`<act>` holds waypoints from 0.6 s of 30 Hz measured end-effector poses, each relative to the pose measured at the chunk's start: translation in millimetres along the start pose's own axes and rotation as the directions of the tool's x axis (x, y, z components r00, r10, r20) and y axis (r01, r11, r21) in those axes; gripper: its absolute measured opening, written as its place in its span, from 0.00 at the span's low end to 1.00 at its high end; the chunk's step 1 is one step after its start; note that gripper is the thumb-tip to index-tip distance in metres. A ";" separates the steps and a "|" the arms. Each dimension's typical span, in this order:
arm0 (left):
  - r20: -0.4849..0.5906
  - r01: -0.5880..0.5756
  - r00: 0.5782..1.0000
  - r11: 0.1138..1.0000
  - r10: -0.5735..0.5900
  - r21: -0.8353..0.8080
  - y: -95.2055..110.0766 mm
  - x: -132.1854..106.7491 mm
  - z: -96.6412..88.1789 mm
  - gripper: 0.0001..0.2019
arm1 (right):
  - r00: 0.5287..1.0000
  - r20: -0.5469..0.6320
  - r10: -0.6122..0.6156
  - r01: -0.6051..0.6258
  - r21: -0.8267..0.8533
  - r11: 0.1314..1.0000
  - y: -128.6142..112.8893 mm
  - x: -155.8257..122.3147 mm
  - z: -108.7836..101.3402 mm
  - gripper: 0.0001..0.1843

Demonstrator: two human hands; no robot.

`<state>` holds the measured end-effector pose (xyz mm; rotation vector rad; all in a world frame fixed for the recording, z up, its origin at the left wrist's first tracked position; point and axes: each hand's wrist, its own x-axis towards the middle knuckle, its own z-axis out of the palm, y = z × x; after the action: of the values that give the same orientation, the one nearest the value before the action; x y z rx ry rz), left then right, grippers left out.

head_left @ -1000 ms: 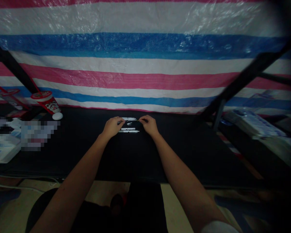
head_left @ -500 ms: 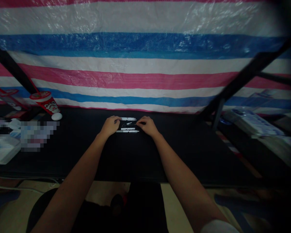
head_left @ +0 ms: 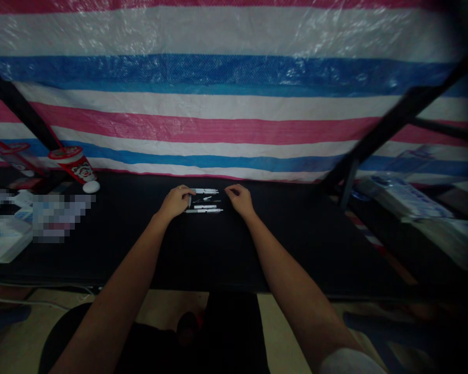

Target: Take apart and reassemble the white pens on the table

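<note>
Several white pen parts lie in a small group on the black table [head_left: 288,244]: a barrel [head_left: 205,191] at the back, a small clip piece [head_left: 207,198], a thin dark refill [head_left: 210,201], a short barrel [head_left: 205,206] and a long pen [head_left: 204,211] at the front. My left hand [head_left: 174,201] rests at the left of the group, its fingers closed on a small grey pen part [head_left: 189,199]. At the right end of the group my right hand [head_left: 239,199] has its fingers curled, and nothing shows in them.
A striped pink, blue and white tarp [head_left: 226,104] hangs behind the table. A red and white cup [head_left: 73,162] and a white round object [head_left: 91,186] stand at the far left, with papers [head_left: 8,234] nearer. Black frame bars [head_left: 390,124] slant at the right, beside stacked packets [head_left: 405,200].
My right hand has set the thin refill down among the parts and drawn back a little to the right. My left hand now holds a small grey part at the group's left end.
</note>
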<state>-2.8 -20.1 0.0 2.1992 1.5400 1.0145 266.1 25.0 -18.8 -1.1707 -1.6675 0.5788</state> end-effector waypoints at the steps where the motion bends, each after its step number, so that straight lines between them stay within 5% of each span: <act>1: -0.018 -0.001 1.000 1.000 0.001 -0.027 -1.0 0.1 0.0 0.20 | 0.999 -0.022 0.034 -0.033 0.019 0.999 1.4 1.4 -1.4 0.10; 7: -0.105 0.118 0.987 0.992 -0.121 -0.033 -0.8 -0.7 0.1 0.16 | 0.990 -0.029 0.138 -0.133 0.117 0.984 8.1 5.2 -3.2 0.13; 18: -0.092 0.152 0.985 0.987 -0.148 0.042 -0.1 -1.5 5.9 0.12 | 0.994 0.060 0.092 -0.094 0.035 0.995 -1.2 -0.4 1.4 0.12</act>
<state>0.8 -20.4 -4.8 2.0579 1.7579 1.0506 264.3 24.4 -18.5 -1.2190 -1.6504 0.7066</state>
